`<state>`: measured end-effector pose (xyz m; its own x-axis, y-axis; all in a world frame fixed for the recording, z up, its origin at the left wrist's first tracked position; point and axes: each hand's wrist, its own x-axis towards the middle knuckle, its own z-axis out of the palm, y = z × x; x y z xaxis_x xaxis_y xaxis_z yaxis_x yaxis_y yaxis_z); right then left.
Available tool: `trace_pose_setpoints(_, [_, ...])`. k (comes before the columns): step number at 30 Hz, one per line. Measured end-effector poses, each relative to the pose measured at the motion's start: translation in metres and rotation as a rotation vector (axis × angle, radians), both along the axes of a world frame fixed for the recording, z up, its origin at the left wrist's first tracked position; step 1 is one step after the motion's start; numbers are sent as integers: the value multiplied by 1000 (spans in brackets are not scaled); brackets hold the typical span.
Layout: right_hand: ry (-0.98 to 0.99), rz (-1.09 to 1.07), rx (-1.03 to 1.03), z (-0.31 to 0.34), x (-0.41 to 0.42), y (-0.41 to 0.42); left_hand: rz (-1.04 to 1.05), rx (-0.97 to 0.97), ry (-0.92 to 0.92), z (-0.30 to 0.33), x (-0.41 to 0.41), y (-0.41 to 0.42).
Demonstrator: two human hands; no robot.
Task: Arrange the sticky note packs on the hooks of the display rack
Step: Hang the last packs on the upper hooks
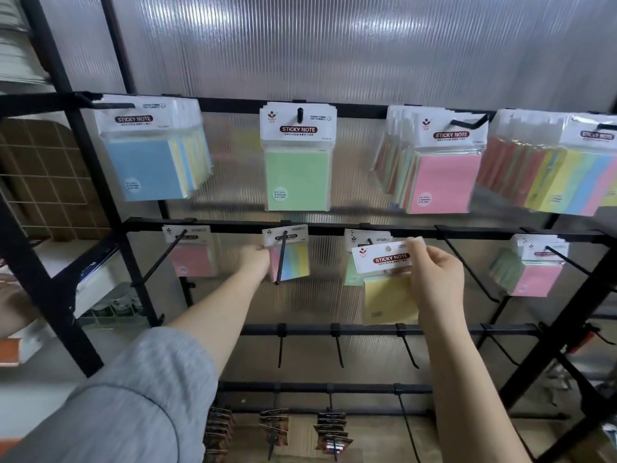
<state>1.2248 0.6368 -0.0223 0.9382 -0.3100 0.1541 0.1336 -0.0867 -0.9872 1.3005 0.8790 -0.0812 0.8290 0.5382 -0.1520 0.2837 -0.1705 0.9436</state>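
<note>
A yellow sticky note pack (pixel 389 289) is pinched at its header's right edge by the right hand (pixel 434 279), in front of a hook. The left hand (pixel 257 262) grips the striped pack's (pixel 293 262) left edge; bare hooks (pixel 339 345) hang below.

Sticky note packs (pixel 298 162) on hooks (pixel 299 114), display rack (pixel 367 329) upper rows.

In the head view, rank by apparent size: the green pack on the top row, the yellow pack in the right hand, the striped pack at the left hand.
1. Green pack
2. Yellow pack, nearer the camera, so true size unsure
3. Striped pack, partly hidden
</note>
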Motion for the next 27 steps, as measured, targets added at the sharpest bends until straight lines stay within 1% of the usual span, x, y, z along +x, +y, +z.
trace_pose_setpoints(3, [7, 1, 8, 1, 5, 5, 67, -1, -46, -7, -3, 2])
trace_pose_setpoints(5, [13, 11, 21, 1, 6, 9, 67, 21, -80, -10, -3, 3])
trace_pose_setpoints(7, [25, 20, 44, 2, 7, 12, 0, 13, -109, -11, -2, 3])
trace_pose_setpoints(9, [40, 24, 65, 3, 7, 14, -81, -52, -117, -11, -2, 4])
trace_pose_setpoints(12, [50, 37, 95, 4, 6, 15, -152, -140, -74, -11, 4, 6])
trace_pose_setpoints(14, [55, 38, 101, 5, 5, 15, -196, -144, -28, -11, 7, 5])
trace_pose_setpoints(16, [59, 30, 107, 5, 3, 15, -211, -162, -39, -9, 6, 1])
trace_pose_setpoints(25, [73, 33, 142, 8, -13, 12, -179, -130, -209, -15, -8, -5])
trace_pose_setpoints(27, [73, 43, 141, 9, -19, 12, -135, -115, -244, -14, -14, -6])
